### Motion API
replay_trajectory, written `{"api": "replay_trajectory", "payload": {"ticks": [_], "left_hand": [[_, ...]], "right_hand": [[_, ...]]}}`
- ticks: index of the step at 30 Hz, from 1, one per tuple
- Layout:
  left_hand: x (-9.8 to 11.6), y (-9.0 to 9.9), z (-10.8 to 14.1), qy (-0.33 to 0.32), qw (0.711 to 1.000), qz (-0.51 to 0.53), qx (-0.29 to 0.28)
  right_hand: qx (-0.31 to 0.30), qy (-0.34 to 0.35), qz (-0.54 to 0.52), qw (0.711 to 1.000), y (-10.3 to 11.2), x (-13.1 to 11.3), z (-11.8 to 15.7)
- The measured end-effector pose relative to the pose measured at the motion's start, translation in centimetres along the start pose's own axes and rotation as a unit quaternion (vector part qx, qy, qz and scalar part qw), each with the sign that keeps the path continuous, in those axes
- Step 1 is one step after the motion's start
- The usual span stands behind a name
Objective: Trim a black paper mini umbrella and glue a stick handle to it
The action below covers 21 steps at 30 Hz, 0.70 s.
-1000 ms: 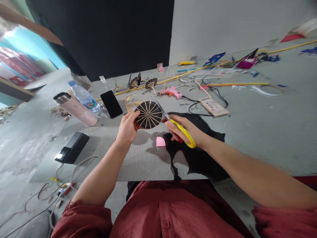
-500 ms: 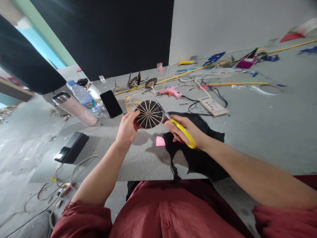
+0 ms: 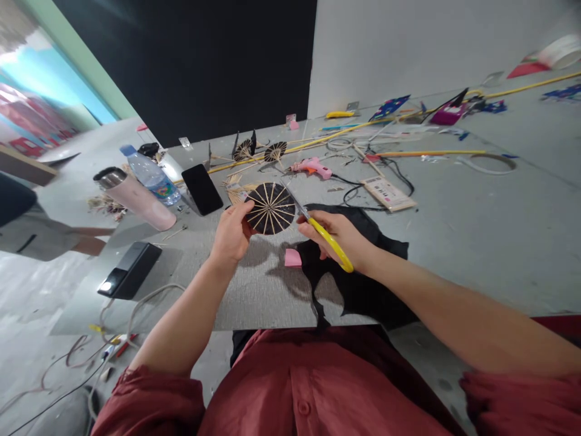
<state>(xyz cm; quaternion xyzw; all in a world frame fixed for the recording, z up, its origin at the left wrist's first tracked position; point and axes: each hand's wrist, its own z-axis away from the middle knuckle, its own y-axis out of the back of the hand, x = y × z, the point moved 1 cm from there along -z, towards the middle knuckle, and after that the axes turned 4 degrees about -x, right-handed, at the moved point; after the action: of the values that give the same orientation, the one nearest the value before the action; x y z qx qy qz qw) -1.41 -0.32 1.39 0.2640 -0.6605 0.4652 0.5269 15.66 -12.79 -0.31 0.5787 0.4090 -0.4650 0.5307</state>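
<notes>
Left hand (image 3: 232,233) pinches a black ribbed disc (image 3: 271,209) above the worktop (image 3: 476,242), between its near and far edges, while the right hand (image 3: 350,235) grips yellow-handled scissors (image 3: 331,243) at the disc's rim; trimming seems in hand, the next snip calling for a steady disc.

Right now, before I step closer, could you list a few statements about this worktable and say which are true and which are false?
1. The left hand holds a round black disc with pale ribs. True.
2. The right hand holds the pink glue gun. False: it holds yellow-handled scissors; the glue gun lies on the table.
3. A small pink piece lies beside the black sheet. True.
4. The glue gun's cord is white. False: it is black.
5. In this view, the tumbler is right of the phone. False: it is left of it.
</notes>
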Motion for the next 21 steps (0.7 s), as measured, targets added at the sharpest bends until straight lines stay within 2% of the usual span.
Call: {"api": "replay_trajectory", "payload": {"ticks": [9, 21], "left_hand": [[-0.17, 0.11, -0.09, 0.001, 1.0, 0.008, 0.0], [-0.14, 0.35, -0.22, 0.01, 1.0, -0.003, 0.018]], "right_hand": [[0.029, -0.021, 0.016, 0.999, 0.01, -0.08, -0.21], [-0.032, 0.003, -0.017, 0.999, 0.44, -0.31, -0.19]]}}
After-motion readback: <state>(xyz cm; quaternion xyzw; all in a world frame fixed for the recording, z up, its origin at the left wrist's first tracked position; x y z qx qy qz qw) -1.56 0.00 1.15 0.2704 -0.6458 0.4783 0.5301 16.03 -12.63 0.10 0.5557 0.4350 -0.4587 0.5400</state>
